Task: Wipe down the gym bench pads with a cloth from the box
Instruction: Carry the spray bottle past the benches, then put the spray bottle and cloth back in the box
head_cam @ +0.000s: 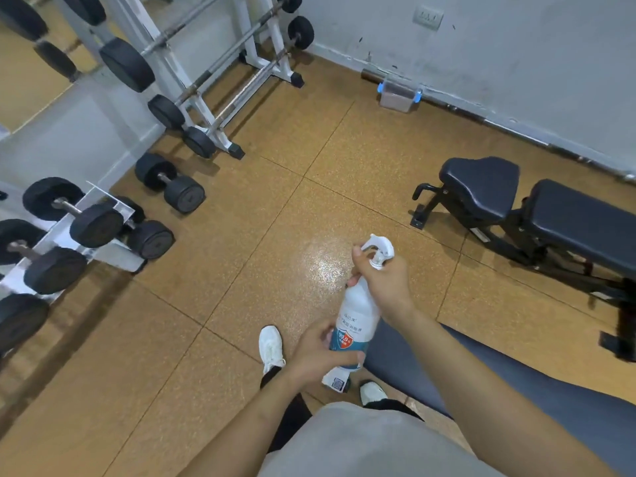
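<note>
I hold a white spray bottle (pixel 358 316) with a blue label upright in front of me. My left hand (pixel 318 356) grips its lower body. My right hand (pixel 383 284) wraps the neck just under the white trigger nozzle (pixel 378 247). A black gym bench stands at the right, with a seat pad (pixel 481 187) and a long back pad (pixel 585 222). A dark blue-grey pad (pixel 481 383) lies under my right forearm. A clear plastic box with blue clips (pixel 399 94) sits on the floor by the far wall. No cloth is visible.
A white rack (pixel 192 74) of barbells stands at the upper left, and a dumbbell rack (pixel 69 228) fills the left edge. Loose dumbbells (pixel 170 182) lie on the cork-coloured floor. A steel bar (pixel 516 132) runs along the wall base. My white shoes (pixel 272 346) are below.
</note>
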{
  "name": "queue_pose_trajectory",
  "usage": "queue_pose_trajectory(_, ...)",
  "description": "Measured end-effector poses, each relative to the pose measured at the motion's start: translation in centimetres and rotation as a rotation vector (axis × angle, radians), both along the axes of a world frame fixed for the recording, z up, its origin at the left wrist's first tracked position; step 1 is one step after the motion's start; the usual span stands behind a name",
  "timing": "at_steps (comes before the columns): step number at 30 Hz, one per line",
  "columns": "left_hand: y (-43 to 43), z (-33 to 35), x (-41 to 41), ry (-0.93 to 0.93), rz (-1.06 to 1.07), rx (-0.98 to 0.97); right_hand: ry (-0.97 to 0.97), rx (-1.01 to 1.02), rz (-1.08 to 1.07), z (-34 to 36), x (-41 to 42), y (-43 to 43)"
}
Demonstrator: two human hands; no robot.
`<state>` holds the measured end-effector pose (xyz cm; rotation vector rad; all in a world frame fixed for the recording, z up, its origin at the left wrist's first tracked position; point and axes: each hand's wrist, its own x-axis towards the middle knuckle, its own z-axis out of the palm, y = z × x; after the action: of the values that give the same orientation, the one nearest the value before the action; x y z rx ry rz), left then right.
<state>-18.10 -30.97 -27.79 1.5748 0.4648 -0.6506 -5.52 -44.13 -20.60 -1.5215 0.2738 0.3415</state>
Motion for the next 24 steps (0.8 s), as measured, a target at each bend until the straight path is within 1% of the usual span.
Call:
queue_pose_trajectory(3, 6.3, 0.4, 2.7, -0.042, -0.04, -0.004, -0.02, -0.023, -0.005, 1.0, 2.0, 5.5)
queue_pose_trajectory(6, 12.9, 1.6, 5.6, -0.093, -0.061, -0.001, 0.033, 0.087, -0.072, 2.6, 4.1, 10.9)
queue_pose_trajectory(8, 16.9, 2.0, 7.3, -0.135, -0.079, 0.01, 0.088, 0.162, -0.079, 3.5, 5.8, 13.6)
queue_pose_trajectory(9, 18.6, 2.1, 8.1, -0.148, -0.073, 0.024, 0.108, 0.146, -0.061, 3.7, 6.8, 14.5)
queue_pose_trajectory(12, 22.5, 2.3, 10.6, -0.182, -0.041, 0.065, 0.158, -0.025, 0.016, 4.1, 9.7, 15.6)
queue_pose_trajectory(15, 24.4, 2.6, 13.2, -0.202, -0.075, 0.082, 0.214, -0.12, 0.092, 4.6, 12.0, 15.4)
queue_pose_trajectory(17, 24.9, 2.7, 15.2, -0.204, -0.113, 0.11, 0.234, -0.133, 0.097, 4.9, 13.3, 15.0)
queue_pose_trajectory(19, 25.1, 3.0, 17.4, -0.212, -0.144, 0.129, 0.215, -0.136, 0.039, 4.6, 14.5, 14.5)
queue_pose_trajectory(21, 25.1, 3.2, 20.0, -0.226, -0.171, 0.1, 0.18, -0.148, -0.039, 4.1, 15.7, 14.0)
queue_pose_trajectory(22, 25.1, 3.3, 21.4, -0.212, -0.165, 0.063, 0.167, -0.151, -0.075, 3.8, 16.4, 13.8)
queue_pose_trajectory(24, 25.2, 3.3, 24.3, -0.161, -0.088, 0.012, 0.138, -0.153, -0.118, 3.0, 17.9, 13.4)
